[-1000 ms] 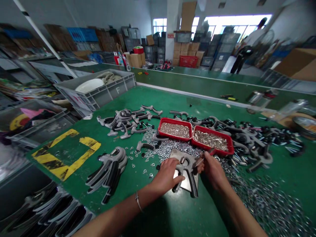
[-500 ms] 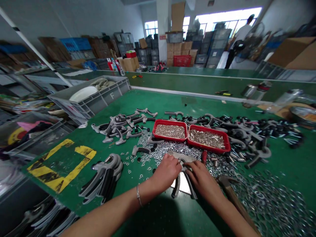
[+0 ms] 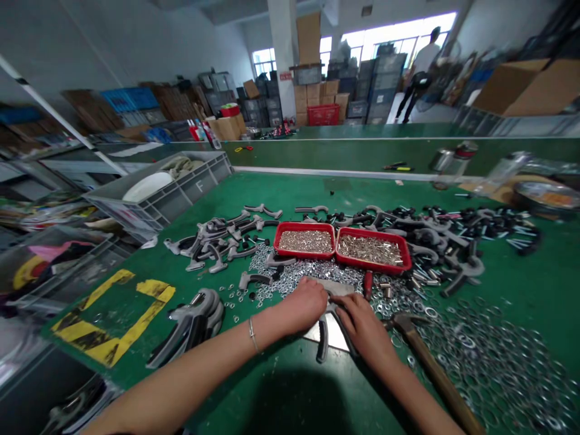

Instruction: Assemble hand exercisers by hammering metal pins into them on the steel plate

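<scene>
A two-handled, plier-like tool with grey and black handles (image 3: 322, 342) lies over a bright metal plate (image 3: 336, 333) in front of me. My left hand (image 3: 309, 306) is closed at its upper end, and the fingers hide most of the head. My right hand (image 3: 365, 325) has its fingers bent onto the same upper end, with the palm partly over the right handle. The handles spread apart towards me. Whether a small part sits between my fingertips cannot be made out. Just beyond the plate, small metal nuts or rings (image 3: 312, 270) lie in a heap.
Two red trays (image 3: 304, 254) of small metal pins stand behind the plate. A hammer (image 3: 437, 374) and many rings (image 3: 498, 362) lie right. Grey handle parts (image 3: 217, 232) are heaped left, near a stack of grey handles (image 3: 194, 323). A grey crate (image 3: 181, 193) borders the table.
The whole view has shifted a little, showing more of the hammer. Both hands stay at the tool's upper end; the right hand now covers more of the right handle.
</scene>
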{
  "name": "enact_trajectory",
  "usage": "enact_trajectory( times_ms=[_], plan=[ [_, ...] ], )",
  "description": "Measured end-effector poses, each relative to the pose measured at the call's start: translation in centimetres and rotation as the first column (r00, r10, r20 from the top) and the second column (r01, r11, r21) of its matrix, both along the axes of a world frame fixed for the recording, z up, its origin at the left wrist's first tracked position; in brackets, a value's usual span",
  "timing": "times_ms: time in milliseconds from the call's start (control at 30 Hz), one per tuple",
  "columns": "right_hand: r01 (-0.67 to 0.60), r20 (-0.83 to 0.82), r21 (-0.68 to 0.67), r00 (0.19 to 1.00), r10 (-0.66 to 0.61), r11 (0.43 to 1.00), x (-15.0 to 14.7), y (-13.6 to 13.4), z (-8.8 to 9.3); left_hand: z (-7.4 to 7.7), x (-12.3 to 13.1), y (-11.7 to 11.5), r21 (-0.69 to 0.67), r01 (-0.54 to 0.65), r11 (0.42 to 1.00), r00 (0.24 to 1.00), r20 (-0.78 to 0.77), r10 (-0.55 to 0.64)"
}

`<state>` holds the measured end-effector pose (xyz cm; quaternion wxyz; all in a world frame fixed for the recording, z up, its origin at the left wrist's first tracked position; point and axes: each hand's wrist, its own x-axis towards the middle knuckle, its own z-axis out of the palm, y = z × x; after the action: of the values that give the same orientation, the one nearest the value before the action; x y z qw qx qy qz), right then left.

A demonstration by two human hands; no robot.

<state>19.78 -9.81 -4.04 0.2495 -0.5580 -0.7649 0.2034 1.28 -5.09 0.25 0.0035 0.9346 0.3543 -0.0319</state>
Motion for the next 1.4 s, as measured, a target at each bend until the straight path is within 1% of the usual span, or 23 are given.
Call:
enact_trajectory(
  times_ms=[100,200,300,367,400,467,500,533,567,600,633,667,700,733,800,833,900,933,1000,1133,1200,1300,1400],
  plan=[
    [0.027,0.047,0.007,0.999,-0.027,1.000,-0.3,-0.3,-0.1,-0.1,-0.1,0.6,0.010,0.060,0.998,0.998,-0.033,-0.060],
    [0.051,0.068,0.016,0.996,-0.052,0.999,-0.6,-0.6,0.0,-0.6,-0.4,1.0,0.031,0.106,0.994,0.994,0.004,-0.106],
    [0.078,0.071,0.036,0.994,-0.080,0.996,-1.0,-0.9,-0.1,-1.3,-0.5,0.9,-0.011,0.044,0.999,0.998,0.043,-0.044],
    [0.101,0.074,0.043,0.992,-0.104,0.994,-1.3,-1.0,-0.2,-1.7,-0.4,0.2,0.028,0.003,1.000,0.999,0.049,-0.004],
    [0.112,0.074,0.045,0.991,-0.115,0.993,-1.4,-1.1,-0.3,-1.7,-0.3,-0.2,0.064,0.021,0.998,0.998,0.052,-0.024],
    [0.131,0.071,0.044,0.988,-0.134,0.990,-1.5,-1.3,-0.5,-1.5,-0.5,-0.7,0.111,0.121,0.986,0.990,0.061,-0.128],
    [0.138,0.068,0.041,0.988,-0.140,0.990,-1.5,-1.4,-0.6,-1.2,-0.7,-0.8,0.104,0.168,0.980,0.982,0.070,-0.176],
    [0.143,0.063,0.036,0.987,-0.145,0.989,-1.4,-1.4,-0.6,-0.8,-1.1,-0.7,0.085,0.174,0.981,0.979,0.093,-0.182],
    [0.147,0.057,0.031,0.987,-0.148,0.989,-1.4,-1.4,-0.7,-0.3,-1.6,-0.4,0.066,0.120,0.991,0.983,0.133,-0.127],
    [0.148,0.050,0.025,0.988,-0.149,0.989,-1.4,-1.4,-0.8,0.1,-2.1,-0.1,0.045,0.014,0.999,0.981,0.191,-0.023],
    [0.147,0.040,0.021,0.988,-0.148,0.989,-1.4,-1.5,-0.8,0.5,-2.5,0.3,0.009,-0.111,0.994,0.960,0.260,0.105],
    [0.144,0.030,0.018,0.989,-0.144,0.989,-1.4,-1.4,-0.9,0.8,-2.9,0.6,-0.055,-0.216,0.975,0.919,0.327,0.222],
    [0.141,0.019,0.014,0.990,-0.142,0.990,-1.3,-1.4,-0.9,0.9,-3.1,0.8,-0.140,-0.275,0.951,0.872,0.380,0.308],
    [0.140,0.008,0.012,0.990,-0.140,0.990,-1.3,-1.4,-0.9,0.8,-3.2,0.8,-0.234,-0.289,0.928,0.836,0.411,0.364],
    [0.139,-0.014,0.006,0.990,-0.139,0.990,-1.3,-1.4,-0.9,0.0,-2.8,0.5,-0.405,-0.276,0.872,0.798,0.409,0.443],
    [0.141,-0.021,0.003,0.990,-0.141,0.990,-1.2,-1.4,-0.9,-0.6,-2.4,0.3,-0.457,-0.294,0.840,0.782,0.391,0.486],
    [0.143,-0.028,0.001,0.989,-0.143,0.990,-1.2,-1.4,-1.0,-1.6,-1.6,0.0,-0.488,-0.375,0.788,0.742,0.352,0.571],
    [0.144,-0.026,0.002,0.989,-0.144,0.990,-1.2,-1.4,-1.0,-2.0,-1.3,0.0,-0.491,-0.408,0.769,0.727,0.335,0.599],
    [0.147,-0.024,0.006,0.989,-0.147,0.989,-1.2,-1.4,-1.1,-2.3,-1.0,0.2,-0.525,-0.426,0.737,0.714,0.305,0.631],
    [0.148,-0.033,0.012,0.988,-0.148,0.989,-1.2,-1.5,-1.2,-1.9,-1.3,0.8,-0.617,-0.401,0.678,0.695,0.278,0.664],
    [0.145,-0.035,0.012,0.989,-0.145,0.989,-1.2,-1.5,-1.2,-1.7,-1.5,0.8,-0.615,-0.395,0.682,0.704,0.275,0.655],
    [0.151,-0.034,0.005,0.988,-0.150,0.989,-1.2,-1.5,-1.2,-1.6,-1.3,0.7,-0.557,-0.413,0.721,0.730,0.271,0.628],
    [0.155,-0.032,0.006,0.987,-0.155,0.988,-1.3,-1.5,-1.2,-1.4,-1.4,0.7,-0.504,-0.424,0.753,0.733,0.297,0.612]
  ],
)
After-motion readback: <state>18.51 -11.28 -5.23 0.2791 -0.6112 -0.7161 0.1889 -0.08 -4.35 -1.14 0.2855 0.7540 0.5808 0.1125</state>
